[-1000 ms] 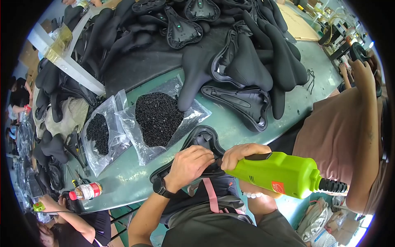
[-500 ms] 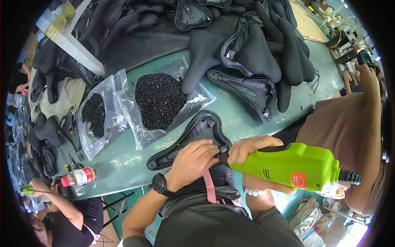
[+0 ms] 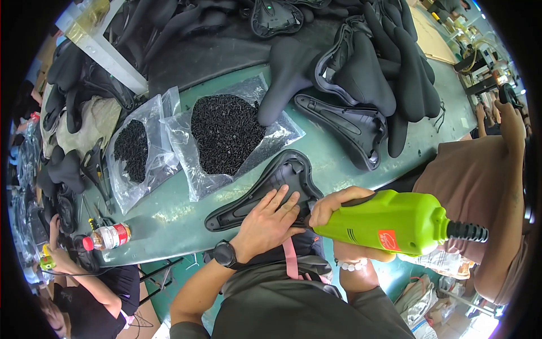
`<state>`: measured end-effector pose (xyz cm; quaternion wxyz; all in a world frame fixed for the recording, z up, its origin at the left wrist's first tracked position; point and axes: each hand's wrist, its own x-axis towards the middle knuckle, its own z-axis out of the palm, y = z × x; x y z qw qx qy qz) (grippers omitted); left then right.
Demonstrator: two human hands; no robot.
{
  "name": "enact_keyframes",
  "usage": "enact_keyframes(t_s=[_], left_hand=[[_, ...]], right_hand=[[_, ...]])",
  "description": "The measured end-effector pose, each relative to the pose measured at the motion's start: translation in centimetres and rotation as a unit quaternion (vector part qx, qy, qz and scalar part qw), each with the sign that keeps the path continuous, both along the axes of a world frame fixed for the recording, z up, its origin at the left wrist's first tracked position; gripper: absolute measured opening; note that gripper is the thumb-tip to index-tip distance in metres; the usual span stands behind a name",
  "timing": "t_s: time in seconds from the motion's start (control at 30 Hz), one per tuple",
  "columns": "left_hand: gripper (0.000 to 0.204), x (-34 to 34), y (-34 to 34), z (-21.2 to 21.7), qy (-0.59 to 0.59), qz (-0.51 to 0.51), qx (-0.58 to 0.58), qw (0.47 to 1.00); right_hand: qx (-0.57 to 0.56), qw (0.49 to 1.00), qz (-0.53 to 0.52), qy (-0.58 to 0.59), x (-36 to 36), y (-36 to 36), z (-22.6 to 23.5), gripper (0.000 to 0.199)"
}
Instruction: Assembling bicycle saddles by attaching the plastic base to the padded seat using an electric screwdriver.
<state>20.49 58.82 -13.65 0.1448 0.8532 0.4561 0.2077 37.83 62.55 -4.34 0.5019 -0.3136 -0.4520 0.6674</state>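
Head view: everything is placed by reference to the upturned black saddle shell (image 3: 265, 189) that lies at the near edge of the green table (image 3: 429, 113).
Saddle shell: it is laid underside up with its ribbed inner face exposed, seemingly so that the tool can reach that face; its narrow nose points toward the person's left and its broad end lies beside the tool.
Left hand (image 3: 270, 221): it is spread flat on the shell's near rim, fingers extended and pressed down rather than curled, apparently so that the shell is kept from sliding.
Right hand (image 3: 334, 204): its fingers are wrapped tightly round the front of a lime-green electric screwdriver (image 3: 389, 221), which is held nearly level with its nose at the shell's broad end; the bit itself is hidden behind the fingers.
Larger bag of black screws (image 3: 226, 133): it is opened flat just beyond the shell, presumably kept within easy reach.
Smaller bag of screws (image 3: 135, 150): it is set to the left of the larger bag, farther from the shell.
Pile of black saddles (image 3: 367, 68): it is heaped beyond and to the right of the shell, well apart from the hands.
Plastic bottle (image 3: 107, 237): it is laid on its side at the table edge, left of the shell's nose.
Co-worker in a brownish shirt (image 3: 480, 186): this person is seen right of the shell, past the screwdriver.
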Motion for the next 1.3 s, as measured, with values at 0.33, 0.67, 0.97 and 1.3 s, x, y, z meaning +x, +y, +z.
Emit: enact_keyframes(t_s=[0.33,0.67,0.97,1.3], left_hand=[[0.052,-0.3,-0.2,0.2,-0.012,0.017,0.029,0.999],[0.023,-13.5,8.7,-0.4,0.067,0.382,0.176,0.905],[0.012,-13.9,9.3,-0.7,0.011,0.359,0.149,0.921],[0.009,-12.2,6.4,0.3,-0.012,0.293,0.160,0.943]], right_hand=[[-0.025,0.992,0.036,-0.118,0.1,-0.4,-1.7,0.111],[0.133,0.988,-0.047,0.063,-2.8,2.5,-1.5,0.123],[0.131,0.986,-0.076,-0.070,-4.4,3.1,-3.6,0.103],[0.142,0.986,-0.023,0.083,-4.1,2.7,-1.8,0.127]])
